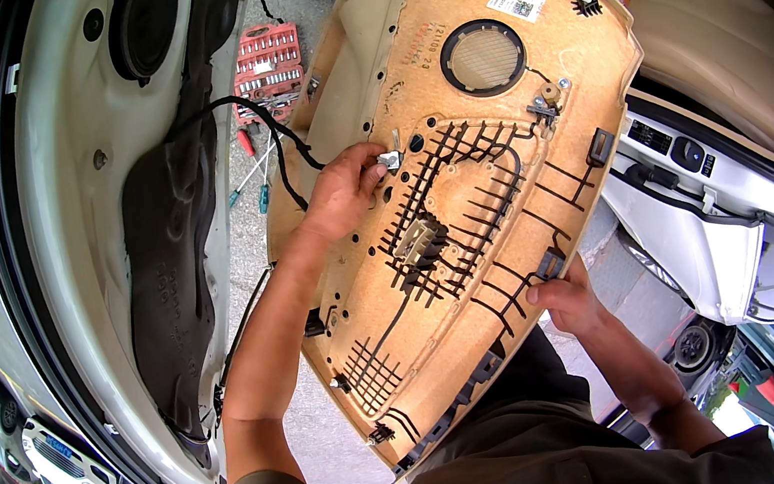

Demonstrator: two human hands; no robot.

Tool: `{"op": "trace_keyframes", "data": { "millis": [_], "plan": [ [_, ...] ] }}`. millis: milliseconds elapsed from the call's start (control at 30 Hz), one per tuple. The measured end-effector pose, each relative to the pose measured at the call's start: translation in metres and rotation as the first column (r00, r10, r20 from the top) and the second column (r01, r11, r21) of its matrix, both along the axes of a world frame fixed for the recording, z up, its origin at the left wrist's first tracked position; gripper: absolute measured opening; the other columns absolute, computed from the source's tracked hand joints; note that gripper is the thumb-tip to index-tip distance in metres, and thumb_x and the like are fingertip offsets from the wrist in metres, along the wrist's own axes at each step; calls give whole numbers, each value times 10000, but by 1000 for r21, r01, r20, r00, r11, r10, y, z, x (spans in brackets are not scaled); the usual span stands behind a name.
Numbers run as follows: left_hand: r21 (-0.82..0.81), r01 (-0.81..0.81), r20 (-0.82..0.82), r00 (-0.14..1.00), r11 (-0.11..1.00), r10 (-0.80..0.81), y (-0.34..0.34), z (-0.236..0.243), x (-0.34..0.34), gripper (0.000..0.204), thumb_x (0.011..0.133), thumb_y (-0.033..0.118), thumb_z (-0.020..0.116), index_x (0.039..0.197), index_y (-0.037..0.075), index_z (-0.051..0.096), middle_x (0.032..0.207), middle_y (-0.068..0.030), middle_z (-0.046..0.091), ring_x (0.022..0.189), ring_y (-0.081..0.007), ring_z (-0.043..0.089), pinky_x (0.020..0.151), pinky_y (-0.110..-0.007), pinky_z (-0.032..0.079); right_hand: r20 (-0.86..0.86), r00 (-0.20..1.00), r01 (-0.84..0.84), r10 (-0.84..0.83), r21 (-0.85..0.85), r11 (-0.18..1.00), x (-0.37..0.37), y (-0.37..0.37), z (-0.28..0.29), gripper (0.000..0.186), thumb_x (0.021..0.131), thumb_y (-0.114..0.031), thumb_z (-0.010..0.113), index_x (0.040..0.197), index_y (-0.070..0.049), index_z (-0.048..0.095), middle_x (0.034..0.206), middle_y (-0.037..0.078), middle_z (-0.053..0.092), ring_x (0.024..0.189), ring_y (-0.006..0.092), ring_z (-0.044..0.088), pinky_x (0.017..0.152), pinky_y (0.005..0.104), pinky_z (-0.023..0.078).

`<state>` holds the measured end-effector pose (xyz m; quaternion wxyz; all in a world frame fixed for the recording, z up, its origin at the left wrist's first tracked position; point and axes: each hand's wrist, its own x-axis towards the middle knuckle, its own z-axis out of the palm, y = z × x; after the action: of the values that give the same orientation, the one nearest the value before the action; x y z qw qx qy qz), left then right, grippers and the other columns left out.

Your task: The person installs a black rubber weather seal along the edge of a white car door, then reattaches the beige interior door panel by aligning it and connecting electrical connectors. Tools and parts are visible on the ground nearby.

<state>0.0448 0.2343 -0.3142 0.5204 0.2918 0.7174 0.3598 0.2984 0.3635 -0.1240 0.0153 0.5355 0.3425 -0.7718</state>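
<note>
A car door trim panel (451,100), tan fibreboard on its back side with black plastic ribs, is tilted in front of me, its back face toward me. My left hand (341,193) reaches over the panel's left part, thumb and fingers pinching a small white-and-silver piece (389,162) at the panel's surface. Whether that piece is fixed to the panel I cannot tell. With the thumb on top, my right hand (566,299) grips the panel's lower right edge; its fingers are hidden underneath. A black cable (260,110) runs from the door on the left to behind the panel.
The bare car door (113,235) with black lining stands at my left. Beyond it on the ground lie a red socket-tool case (268,68) and screwdrivers (264,196). A beige car seat (706,19) and white door sill (711,241) are at the right.
</note>
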Motion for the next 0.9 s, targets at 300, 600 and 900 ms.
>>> {"op": "trace_keyframes", "data": {
  "millis": [300, 600, 900],
  "plan": [
    [103, 153, -67, 987, 983, -147, 10, 3, -6, 200, 921, 39, 693, 1114, -10, 680, 1036, -156, 677, 911, -300, 671, 841, -369, 530, -25, 1000, -4, 4, 0, 1000, -5, -1, 6, 804, 673, -10, 656, 1442, 51, 430, 1256, 132, 623, 1146, 230, 609, 958, 340, 498],
    [-87, 109, 15, 994, 990, -108, 35, 23, -13, 143, 877, 64, 747, 1009, 10, 731, 965, -131, 738, 809, -296, 697, 777, -380, 547, -13, 996, -92, 93, 24, 995, -8, 5, 11, 655, 706, 1, 640, 1342, 52, 494, 1095, 83, 648, 954, 166, 631, 785, 311, 520],
    [6, -89, 170, 982, 996, 86, 6, 9, 25, 290, 1034, 150, 579, 1223, -45, 680, 1198, -69, 564, 1107, -177, 561, 987, -289, 432, -87, 996, -21, 24, 33, 999, -24, 1, 15, 762, 738, -61, 673, 1429, 41, 367, 1170, 96, 633, 1062, 180, 624, 905, 340, 516]
  ]
}}
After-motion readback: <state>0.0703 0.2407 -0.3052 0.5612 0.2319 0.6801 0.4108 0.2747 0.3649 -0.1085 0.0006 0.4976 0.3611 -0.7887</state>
